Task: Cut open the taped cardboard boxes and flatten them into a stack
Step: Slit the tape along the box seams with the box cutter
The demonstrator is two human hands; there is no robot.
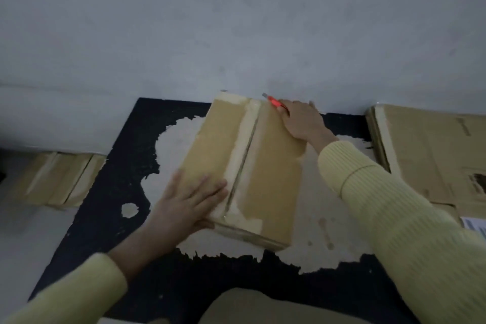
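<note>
Bracing the taped box for a cut, with the steadying fingers close to the blade's likely path.

On the worn black mat (pixel 118 187) across the lower frame, with flattened cardboard (pixel 426 150) stacked at the right edge and another box (pixel 52 181) at the left edge, the taped box (pixel 273 171) sits at centre, its taped seam (pixel 243 163) running from top centre down toward the viewer. The left hand (pixel 189 200) lies spread and flat on the lid's near left, fingertips just beside the seam. The right hand (pixel 302 121), at the box's far end, grips the red knife (pixel 274 102), grey tip pointing to the upper left. A pull down the seam would likely bring the blade toward those fingertips, so a slip could nick them. Too light a press might let the box skid.
</note>
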